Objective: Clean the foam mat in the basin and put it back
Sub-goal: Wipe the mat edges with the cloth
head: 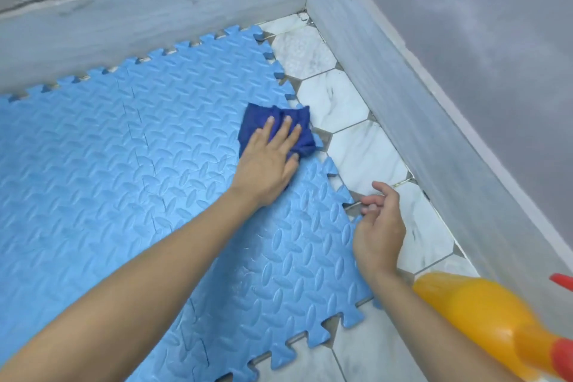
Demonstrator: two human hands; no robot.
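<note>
Light blue foam mats (130, 164) with a raised tread pattern and jigsaw edges lie joined on the floor. My left hand (266, 164) presses flat on a dark blue cloth (305, 139) at the mat's right edge, with the thumb tucked against the cloth's lower fold. My right hand (379, 226) hovers at the edge of the nearer mat piece (279, 273). Its fingers are loosely curled next to a jigsaw tab and it holds nothing.
White marble hexagon tiles (366, 152) show in a strip between the mats and the grey skirting board (418, 121) of the room corner. An orange spray bottle (483, 313) with a red trigger sits blurred at the lower right, beside my right forearm.
</note>
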